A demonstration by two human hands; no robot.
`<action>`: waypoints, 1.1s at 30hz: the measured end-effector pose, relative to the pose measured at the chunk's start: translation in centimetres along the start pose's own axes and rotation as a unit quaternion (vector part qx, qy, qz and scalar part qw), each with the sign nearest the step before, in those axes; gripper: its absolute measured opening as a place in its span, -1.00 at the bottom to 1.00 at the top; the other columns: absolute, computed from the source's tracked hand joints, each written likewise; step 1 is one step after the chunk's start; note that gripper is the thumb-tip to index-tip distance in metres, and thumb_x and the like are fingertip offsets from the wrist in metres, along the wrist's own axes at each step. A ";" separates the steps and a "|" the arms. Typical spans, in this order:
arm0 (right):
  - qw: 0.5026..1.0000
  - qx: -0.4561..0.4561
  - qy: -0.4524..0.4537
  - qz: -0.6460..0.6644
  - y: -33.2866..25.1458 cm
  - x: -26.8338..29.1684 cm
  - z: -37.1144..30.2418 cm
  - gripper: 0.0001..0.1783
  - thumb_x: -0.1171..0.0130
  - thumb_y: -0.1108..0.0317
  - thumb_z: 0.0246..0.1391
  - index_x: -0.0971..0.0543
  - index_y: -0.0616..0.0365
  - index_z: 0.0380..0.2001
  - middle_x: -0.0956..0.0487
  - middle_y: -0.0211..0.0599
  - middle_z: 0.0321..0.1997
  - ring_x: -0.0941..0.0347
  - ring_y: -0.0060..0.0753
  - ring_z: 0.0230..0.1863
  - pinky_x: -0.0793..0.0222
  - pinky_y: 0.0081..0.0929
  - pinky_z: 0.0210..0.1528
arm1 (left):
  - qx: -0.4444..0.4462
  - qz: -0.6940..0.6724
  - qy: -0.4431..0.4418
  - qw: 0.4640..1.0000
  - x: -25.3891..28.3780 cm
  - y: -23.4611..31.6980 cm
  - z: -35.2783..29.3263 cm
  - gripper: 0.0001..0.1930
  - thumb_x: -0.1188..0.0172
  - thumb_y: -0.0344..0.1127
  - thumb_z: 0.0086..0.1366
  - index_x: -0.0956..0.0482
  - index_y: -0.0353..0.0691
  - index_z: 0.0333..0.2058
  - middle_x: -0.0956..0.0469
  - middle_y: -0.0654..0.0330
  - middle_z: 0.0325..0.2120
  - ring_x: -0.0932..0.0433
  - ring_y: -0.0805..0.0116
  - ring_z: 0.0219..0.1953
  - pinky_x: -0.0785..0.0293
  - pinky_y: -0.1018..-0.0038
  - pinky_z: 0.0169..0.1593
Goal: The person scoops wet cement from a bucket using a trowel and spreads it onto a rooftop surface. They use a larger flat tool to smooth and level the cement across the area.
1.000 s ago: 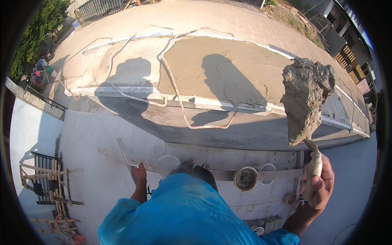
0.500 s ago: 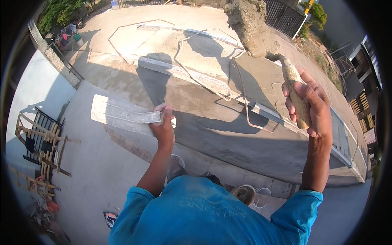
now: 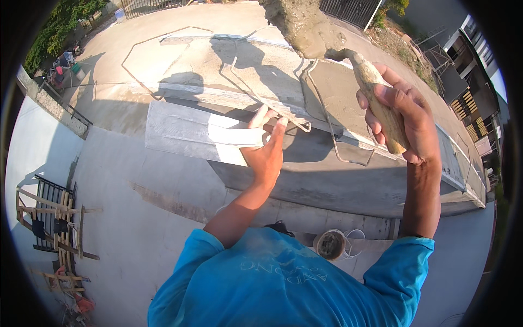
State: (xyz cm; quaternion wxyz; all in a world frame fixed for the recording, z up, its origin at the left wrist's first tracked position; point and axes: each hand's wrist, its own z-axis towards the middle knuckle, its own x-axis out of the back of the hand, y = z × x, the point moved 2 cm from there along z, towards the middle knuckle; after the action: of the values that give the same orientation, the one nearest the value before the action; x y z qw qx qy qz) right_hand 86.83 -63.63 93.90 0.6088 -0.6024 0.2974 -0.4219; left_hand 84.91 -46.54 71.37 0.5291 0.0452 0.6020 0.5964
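My left hand point(image 3: 265, 155) is closed on one end of a flat, pale rectangular plastering float point(image 3: 182, 128), whose blade points left, partly in bright sun. In my raised right hand point(image 3: 417, 111) is a trowel, gripped by its worn wooden handle point(image 3: 382, 106). A thick heap of wet grey mortar point(image 3: 308, 32) covers the trowel's blade, which reaches toward the far edge of the view. Beneath it, smooth wet mortar point(image 3: 335, 90) lies on top of the low wall point(image 3: 305, 188). The float is apart from the trowel.
Bent metal rods point(image 3: 321, 103) brace straight edging strips along the wall top. A bucket point(image 3: 330, 245) with grey residue stands at the wall's foot near me. To the left, wooden frames and a dark grille point(image 3: 52, 215) lean by a pale wall. A dark gate point(image 3: 348, 12) is far off.
My left hand has moved right and up with the float, bringing it nearer the wall top. The mortar-laden trowel sits slightly further left and higher in view, which has also shifted.
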 end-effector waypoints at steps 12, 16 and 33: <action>0.999 0.051 -0.003 0.019 -4.5 0.4 -0.1 -0.41 0.04 0.25 0.36 -0.20 0.41 0.32 -0.44 -0.15 -0.25 -0.43 -0.71 -0.59 -0.46 -0.79 -0.70 | 0.063 -0.074 -0.170 0.981 -4.0 3.1 -1.2 -0.88 -0.14 -0.60 0.36 -0.37 -0.32 -0.28 -0.44 -0.36 0.13 -0.69 0.11 -0.11 -0.66 0.40 -0.09; 0.998 0.061 -0.006 -0.006 -4.9 0.1 0.0 -0.50 -0.04 0.21 0.27 -0.44 0.38 0.13 -0.53 -0.23 -0.25 -0.41 -0.63 -0.52 -0.34 -0.66 -0.64 | 0.034 -0.096 -0.218 0.971 -5.0 2.6 -2.1 -0.84 -0.07 -0.67 0.37 -0.29 -0.31 -0.29 -0.33 -0.39 0.22 -0.50 -0.03 0.21 -0.58 0.28 0.13; 0.982 -0.035 0.039 -0.181 -2.6 -1.8 2.6 -0.45 -0.15 0.15 0.26 -0.42 0.27 0.20 -0.54 -0.38 -0.34 -0.39 -0.72 -0.59 -0.31 -0.71 -0.65 | 0.072 -0.103 -0.309 0.943 -5.5 1.3 -4.6 -0.84 -0.02 -0.63 0.41 -0.27 -0.22 -0.27 -0.15 -0.33 0.38 -0.19 -0.10 0.44 -0.31 0.22 0.35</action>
State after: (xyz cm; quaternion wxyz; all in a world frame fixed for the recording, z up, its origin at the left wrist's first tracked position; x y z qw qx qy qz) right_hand 87.83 -60.56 96.42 0.4888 -0.6504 0.2212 -0.5377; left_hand 83.39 -52.99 74.31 0.7430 0.2022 0.4517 0.4506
